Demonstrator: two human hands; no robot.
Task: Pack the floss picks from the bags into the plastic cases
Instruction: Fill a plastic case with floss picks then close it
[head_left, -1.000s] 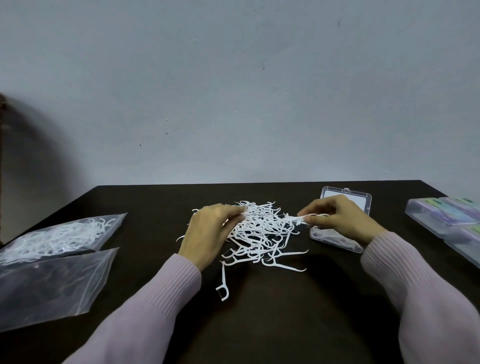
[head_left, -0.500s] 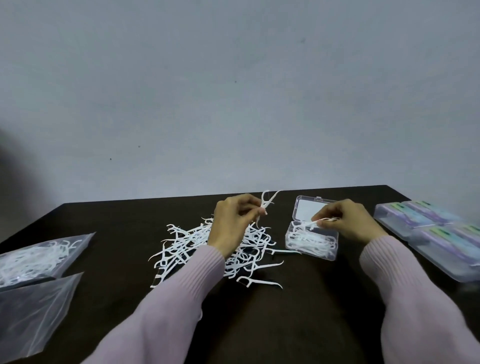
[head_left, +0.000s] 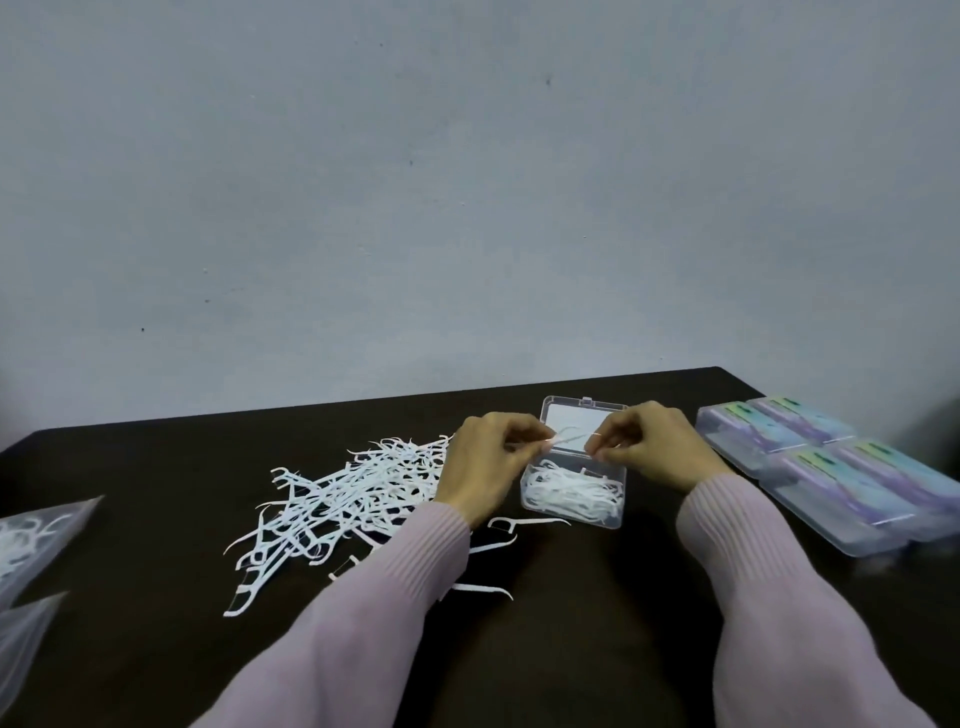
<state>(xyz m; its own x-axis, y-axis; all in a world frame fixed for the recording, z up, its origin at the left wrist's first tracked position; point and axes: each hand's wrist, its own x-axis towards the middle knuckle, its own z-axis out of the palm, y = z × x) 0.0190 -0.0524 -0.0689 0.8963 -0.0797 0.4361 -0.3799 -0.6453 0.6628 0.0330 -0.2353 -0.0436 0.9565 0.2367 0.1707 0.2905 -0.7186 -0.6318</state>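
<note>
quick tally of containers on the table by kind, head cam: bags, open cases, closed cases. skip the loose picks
Plastic bags: 2, both cut off by the left edge
Open case: 1, partly filled with floss picks
Closed cases: 4, grouped at the right
Total: 7

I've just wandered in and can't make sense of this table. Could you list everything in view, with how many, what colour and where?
loose floss picks: a heap, too many to count, white, middle of the table
open case: one, clear plastic, lid up, partly filled with white picks, right of the heap
closed cases: four, clear with purple and green inserts, right side
bags: two, clear plastic, left edge; the farther one holds white picks
table: one, dark brown
wall: pale grey, behind
held floss pick: one, white, above the open case
left hand: pinches the held pick
right hand: pinches the same pick
</note>
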